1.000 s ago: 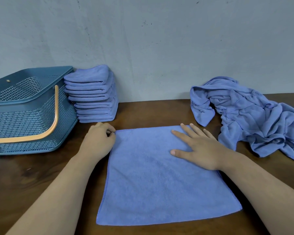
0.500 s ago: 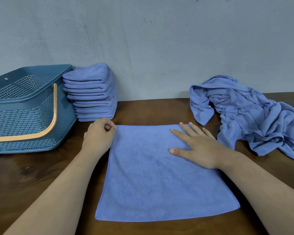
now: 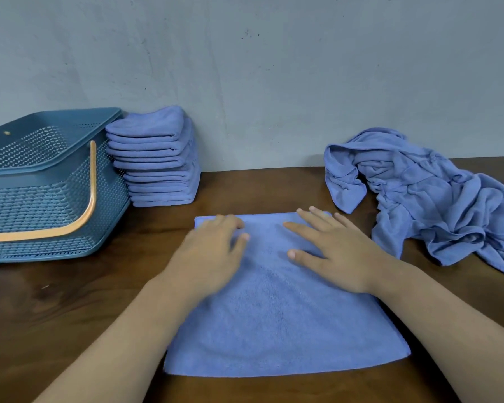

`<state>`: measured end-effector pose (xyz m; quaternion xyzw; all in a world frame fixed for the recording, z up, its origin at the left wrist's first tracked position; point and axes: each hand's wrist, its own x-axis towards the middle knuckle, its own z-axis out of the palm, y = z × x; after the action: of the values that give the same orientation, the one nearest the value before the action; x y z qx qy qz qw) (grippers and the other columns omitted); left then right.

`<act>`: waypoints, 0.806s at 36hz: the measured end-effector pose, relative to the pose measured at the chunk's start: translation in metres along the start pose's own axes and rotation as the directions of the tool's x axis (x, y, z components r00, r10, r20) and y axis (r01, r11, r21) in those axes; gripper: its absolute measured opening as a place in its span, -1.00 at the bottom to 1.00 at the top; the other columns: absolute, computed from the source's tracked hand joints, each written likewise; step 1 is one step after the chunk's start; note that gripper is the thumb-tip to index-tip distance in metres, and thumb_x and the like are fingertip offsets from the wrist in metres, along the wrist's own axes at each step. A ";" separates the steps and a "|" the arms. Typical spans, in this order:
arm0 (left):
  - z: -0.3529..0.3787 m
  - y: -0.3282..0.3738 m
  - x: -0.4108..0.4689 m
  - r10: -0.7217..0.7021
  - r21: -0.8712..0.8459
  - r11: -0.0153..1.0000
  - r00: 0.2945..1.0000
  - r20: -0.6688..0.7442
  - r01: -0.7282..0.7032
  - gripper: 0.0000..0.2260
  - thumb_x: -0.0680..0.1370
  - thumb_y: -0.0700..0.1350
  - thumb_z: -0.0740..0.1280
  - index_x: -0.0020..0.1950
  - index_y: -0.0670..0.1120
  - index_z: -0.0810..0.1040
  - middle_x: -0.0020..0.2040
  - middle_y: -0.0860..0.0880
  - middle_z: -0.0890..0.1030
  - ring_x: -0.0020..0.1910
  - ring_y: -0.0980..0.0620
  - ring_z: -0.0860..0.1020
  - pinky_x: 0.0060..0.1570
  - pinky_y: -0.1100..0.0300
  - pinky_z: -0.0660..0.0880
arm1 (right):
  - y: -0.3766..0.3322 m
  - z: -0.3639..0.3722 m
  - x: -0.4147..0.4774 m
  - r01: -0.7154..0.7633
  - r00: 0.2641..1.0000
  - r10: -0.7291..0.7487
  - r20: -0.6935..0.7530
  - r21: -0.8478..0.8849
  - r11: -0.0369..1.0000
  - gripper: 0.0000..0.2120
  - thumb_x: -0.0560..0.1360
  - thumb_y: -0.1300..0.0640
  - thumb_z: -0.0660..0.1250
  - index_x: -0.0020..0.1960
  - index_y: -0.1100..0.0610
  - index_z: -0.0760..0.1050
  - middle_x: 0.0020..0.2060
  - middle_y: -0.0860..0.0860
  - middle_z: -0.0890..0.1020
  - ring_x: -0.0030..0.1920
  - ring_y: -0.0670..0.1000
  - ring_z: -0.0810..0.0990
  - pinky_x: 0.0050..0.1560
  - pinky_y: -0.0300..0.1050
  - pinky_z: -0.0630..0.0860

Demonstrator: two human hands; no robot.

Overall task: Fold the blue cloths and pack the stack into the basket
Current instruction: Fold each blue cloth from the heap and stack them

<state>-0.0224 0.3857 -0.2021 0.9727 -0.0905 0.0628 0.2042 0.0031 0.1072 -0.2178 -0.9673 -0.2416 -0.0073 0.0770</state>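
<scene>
Flat blue cloth (image 3: 282,324): lies spread in a single layer on the dark wooden table (image 3: 56,315), unfolded, edges roughly square. Taken as the reference mark for all that follows.

Left hand (image 3: 213,257): rests palm down on the cloth's far left corner, fingers stretched out and close together, gripping nothing. Slightly blurred, so fingertip detail unclear.

Right hand (image 3: 338,254): presses palm down on the cloth's far right part, fingers straight and spread, thumb pointing toward the cloth's middle, holding nothing.

Hands apart, with a strip of bare cloth between them. Forearms over the cloth's left and right edges.

Stack of folded cloths (image 3: 157,158): stands beyond the cloth's far left corner, apart from it, against the grey wall (image 3: 274,68). Many layers, upper ones sitting slightly off line with the lower.

Basket (image 3: 41,193): sits left of the cloth, well apart from it, just beside the stack; touching or not, cannot tell. Teal, perforated walls, orange handle (image 3: 90,193) swung down across the side nearest the viewer.

Heap of unfolded cloths (image 3: 437,199): lies crumpled right of the cloth and beyond its far right corner, near the right hand; contact with either not discernible.
</scene>
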 end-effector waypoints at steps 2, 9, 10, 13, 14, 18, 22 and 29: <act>0.016 0.014 -0.008 0.010 0.045 0.999 0.993 0.120 -0.016 -0.53 0.73 0.23 0.06 0.61 0.12 0.30 0.61 0.13 0.33 0.59 0.05 0.25 0.58 -0.02 0.18 | 0.000 0.005 0.000 -0.015 0.997 0.012 0.077 0.030 0.999 -0.34 0.61 -0.48 -0.10 0.67 -0.37 -0.07 0.70 -0.18 -0.14 0.67 -0.14 -0.26 0.67 0.07 -0.20; 0.026 -0.001 -0.014 0.043 0.167 0.983 0.981 0.187 -0.075 -0.33 0.67 0.41 -0.05 0.73 0.18 -0.03 0.73 0.19 -0.08 0.69 0.18 -0.18 0.67 -0.02 -0.17 | 0.006 0.009 0.004 -0.032 0.992 0.023 0.123 0.077 0.996 -0.31 0.59 -0.52 -0.10 0.66 -0.38 -0.13 0.69 -0.21 -0.23 0.65 -0.17 -0.34 0.67 0.08 -0.25; 0.024 -0.004 -0.014 0.040 0.178 0.981 0.982 0.184 -0.074 -0.33 0.67 0.42 -0.05 0.72 0.20 -0.03 0.73 0.20 -0.08 0.69 0.19 -0.18 0.67 -0.02 -0.17 | 0.006 0.009 0.004 -0.030 0.992 0.020 0.122 0.079 0.996 -0.30 0.58 -0.53 -0.11 0.66 -0.38 -0.14 0.69 -0.21 -0.23 0.65 -0.17 -0.34 0.67 0.09 -0.25; 0.018 -0.011 -0.016 -0.003 0.220 0.975 0.981 0.194 -0.041 -0.34 0.66 0.43 -0.06 0.72 0.24 -0.05 0.72 0.22 -0.10 0.68 0.19 -0.19 0.67 -0.04 -0.17 | 0.007 0.010 0.003 -0.022 0.993 0.012 0.115 0.084 0.996 -0.26 0.54 -0.58 -0.15 0.66 -0.38 -0.14 0.69 -0.20 -0.23 0.65 -0.15 -0.33 0.67 0.09 -0.24; 0.016 -0.013 -0.017 -0.014 0.233 0.972 0.980 0.196 -0.032 -0.35 0.66 0.43 -0.06 0.72 0.26 -0.07 0.72 0.23 -0.12 0.68 0.20 -0.20 0.67 -0.05 -0.17 | 0.008 0.010 0.003 -0.023 0.993 0.013 0.114 0.089 0.996 -0.22 0.50 -0.61 -0.18 0.66 -0.38 -0.14 0.69 -0.20 -0.23 0.66 -0.15 -0.33 0.67 0.09 -0.24; 0.003 -0.022 -0.025 -0.059 0.229 0.974 0.965 0.256 -0.001 -0.36 0.68 0.40 -0.07 0.72 0.25 -0.12 0.71 0.25 -0.19 0.67 0.21 -0.25 0.66 -0.06 -0.18 | 0.007 0.009 0.002 -0.020 0.994 0.010 0.110 0.093 0.995 -0.20 0.48 -0.63 -0.19 0.66 -0.38 -0.14 0.69 -0.18 -0.22 0.66 -0.13 -0.31 0.67 0.11 -0.23; -0.004 -0.011 -0.048 -0.079 0.274 0.961 0.984 0.158 0.033 -0.41 0.73 0.28 -0.04 0.74 0.15 -0.03 0.73 0.19 -0.09 0.69 0.15 -0.18 0.66 -0.05 -0.16 | 0.007 0.011 0.002 -0.016 0.996 0.007 0.091 0.090 0.996 -0.21 0.50 -0.62 -0.18 0.66 -0.37 -0.14 0.69 -0.17 -0.20 0.67 -0.11 -0.29 0.67 0.13 -0.21; 0.020 0.030 -0.096 0.040 0.132 0.989 0.977 0.211 -0.069 -0.41 0.70 0.37 -0.05 0.71 0.27 -0.03 0.70 0.29 -0.13 0.66 0.26 -0.24 0.66 0.03 -0.22 | 0.008 0.006 0.001 -0.009 0.991 0.000 0.132 0.065 0.998 -0.24 0.54 -0.60 -0.16 0.66 -0.37 -0.19 0.69 -0.16 -0.24 0.68 -0.07 -0.29 0.67 0.16 -0.23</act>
<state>-0.1207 0.3650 -0.2239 0.9829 -0.1336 -0.0273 0.1235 0.0077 0.1013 -0.2251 -0.9632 -0.2440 0.0649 0.0927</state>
